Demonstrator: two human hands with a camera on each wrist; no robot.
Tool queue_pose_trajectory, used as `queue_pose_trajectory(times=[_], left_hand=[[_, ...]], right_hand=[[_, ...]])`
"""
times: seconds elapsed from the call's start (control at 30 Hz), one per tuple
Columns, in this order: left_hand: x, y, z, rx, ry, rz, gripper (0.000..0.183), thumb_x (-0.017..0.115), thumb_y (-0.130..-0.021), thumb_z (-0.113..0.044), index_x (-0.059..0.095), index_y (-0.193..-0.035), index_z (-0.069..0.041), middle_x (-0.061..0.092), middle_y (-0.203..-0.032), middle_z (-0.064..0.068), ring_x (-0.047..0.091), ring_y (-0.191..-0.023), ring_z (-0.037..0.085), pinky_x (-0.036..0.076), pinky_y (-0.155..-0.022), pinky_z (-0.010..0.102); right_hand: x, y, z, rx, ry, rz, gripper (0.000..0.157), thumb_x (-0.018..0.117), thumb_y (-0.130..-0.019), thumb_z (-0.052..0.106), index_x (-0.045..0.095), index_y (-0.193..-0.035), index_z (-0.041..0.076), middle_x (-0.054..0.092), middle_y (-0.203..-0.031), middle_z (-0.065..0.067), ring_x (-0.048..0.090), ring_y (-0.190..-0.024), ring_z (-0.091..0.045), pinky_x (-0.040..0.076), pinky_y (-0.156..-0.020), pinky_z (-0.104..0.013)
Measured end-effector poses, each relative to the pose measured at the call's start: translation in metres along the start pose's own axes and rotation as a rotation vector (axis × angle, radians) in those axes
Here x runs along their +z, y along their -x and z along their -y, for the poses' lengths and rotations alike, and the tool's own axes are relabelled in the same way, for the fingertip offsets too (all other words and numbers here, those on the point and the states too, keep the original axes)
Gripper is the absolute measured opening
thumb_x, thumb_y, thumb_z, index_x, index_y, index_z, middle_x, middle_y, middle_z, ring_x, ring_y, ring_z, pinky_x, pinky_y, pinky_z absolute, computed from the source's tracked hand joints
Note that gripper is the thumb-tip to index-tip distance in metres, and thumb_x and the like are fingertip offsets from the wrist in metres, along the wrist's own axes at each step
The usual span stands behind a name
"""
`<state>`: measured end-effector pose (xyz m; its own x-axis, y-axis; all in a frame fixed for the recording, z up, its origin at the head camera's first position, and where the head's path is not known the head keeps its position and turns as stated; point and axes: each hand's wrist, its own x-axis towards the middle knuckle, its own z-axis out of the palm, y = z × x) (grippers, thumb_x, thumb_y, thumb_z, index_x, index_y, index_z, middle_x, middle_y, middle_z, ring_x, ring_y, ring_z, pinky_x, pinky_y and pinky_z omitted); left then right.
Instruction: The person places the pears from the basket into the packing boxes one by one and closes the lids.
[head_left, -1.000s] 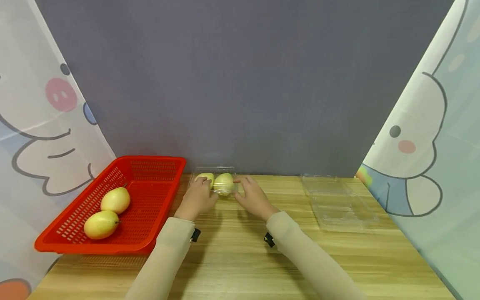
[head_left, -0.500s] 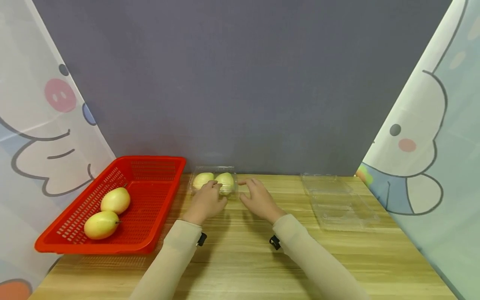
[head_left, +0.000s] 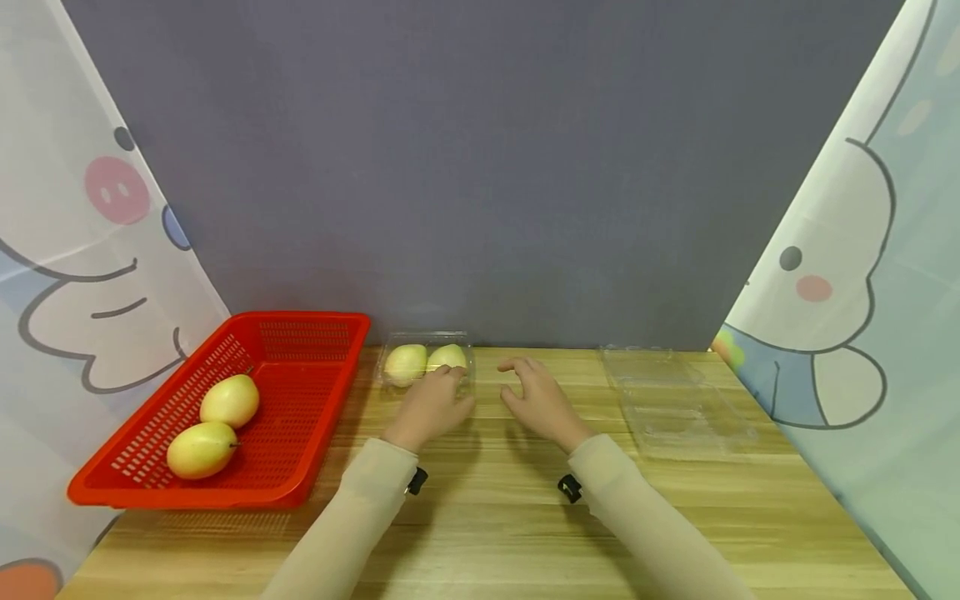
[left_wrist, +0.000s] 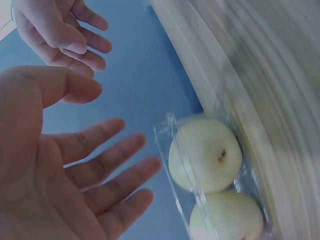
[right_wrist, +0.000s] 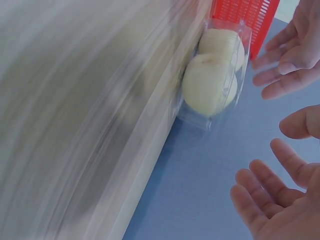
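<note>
Two pale yellow pears sit side by side in a clear plastic clamshell box at the back of the table, against the grey wall. The lid appears to be down over them. My left hand hovers in front of the box's right part and partly hides it in the head view; its fingers are spread and loosely bent, holding nothing. To the right of the box, apart from it, my right hand is held in the air with relaxed fingers and nothing in its grasp. Both palms face each other.
On the left stands a red plastic basket with two yellow pears in it. A second clear clamshell box lies unfolded on the right of the wooden table. Printed curtains hang at both sides.
Both hands have come off the box of pears and moved right and slightly toward me, the right hand farther from the box. The box has stayed in place.
</note>
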<state>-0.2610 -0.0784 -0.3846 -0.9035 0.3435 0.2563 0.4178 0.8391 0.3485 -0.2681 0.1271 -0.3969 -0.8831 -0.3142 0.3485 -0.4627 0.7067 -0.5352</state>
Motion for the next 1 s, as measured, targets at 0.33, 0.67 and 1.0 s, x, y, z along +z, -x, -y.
queue_pose_trajectory(times=[0.33, 0.67, 1.0], left_hand=[[0.010, 0.000, -0.013, 0.044, 0.271, 0.040, 0.038, 0.058, -0.095, -0.021, 0.065, -0.129, -0.007, 0.071, -0.110, 0.010, 0.068, -0.097, 0.023, 0.056, -0.080, 0.041], [0.023, 0.001, -0.034, 0.051, 0.431, 0.135, 0.036, 0.055, -0.096, -0.022, 0.065, -0.130, -0.014, 0.071, -0.107, 0.004, 0.067, -0.096, 0.017, 0.056, -0.079, 0.035], [0.035, -0.003, -0.053, 0.024, 0.510, 0.224, 0.038, 0.055, -0.096, -0.027, 0.063, -0.132, -0.015, 0.068, -0.111, -0.002, 0.065, -0.100, 0.014, 0.055, -0.081, 0.032]], right_hand=[[-0.022, 0.015, -0.020, 0.027, 0.021, -0.016, 0.037, 0.061, -0.098, 0.018, 0.059, -0.134, 0.008, 0.059, -0.132, -0.010, 0.056, -0.118, -0.032, 0.050, -0.095, -0.049], [-0.042, 0.032, -0.042, 0.027, 0.000, -0.059, 0.035, 0.060, -0.098, 0.014, 0.059, -0.132, 0.002, 0.060, -0.129, -0.017, 0.055, -0.115, -0.036, 0.049, -0.093, -0.053], [-0.063, 0.047, -0.058, 0.057, 0.024, -0.064, 0.039, 0.058, -0.099, 0.014, 0.057, -0.136, 0.001, 0.059, -0.131, -0.022, 0.055, -0.116, -0.040, 0.048, -0.093, -0.057]])
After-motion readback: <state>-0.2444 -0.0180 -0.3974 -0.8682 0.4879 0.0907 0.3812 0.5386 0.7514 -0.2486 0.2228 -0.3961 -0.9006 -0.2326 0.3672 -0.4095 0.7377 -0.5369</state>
